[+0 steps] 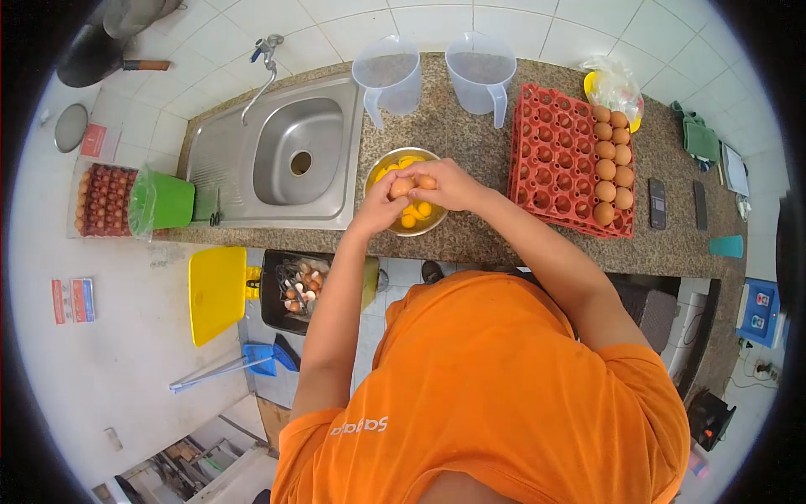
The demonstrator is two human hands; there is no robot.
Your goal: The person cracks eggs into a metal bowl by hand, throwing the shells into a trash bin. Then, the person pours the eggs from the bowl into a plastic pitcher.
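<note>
Over a steel bowl [430, 225] on the granite counter, my two hands meet close together. My left hand [376, 207] is closed on a brown egg [401, 187]. Beside it, my right hand [454, 185] has its fingers curled round another brown egg [427, 181]. Whether the shells are cracked I cannot make out. Several yellow yolks [409, 221] lie in the bowl below, partly hidden by my hands. On the right stands a stack of red egg trays [537, 160], with several brown eggs [605, 170] in its right-hand columns.
Two clear plastic jugs [390, 80] stand behind the bowl. Left are a steel sink [298, 160], a green container [172, 200] and more egg trays [109, 202]. An open bin [281, 290] with shells sits below the counter. Phones [656, 203] lie right of the trays.
</note>
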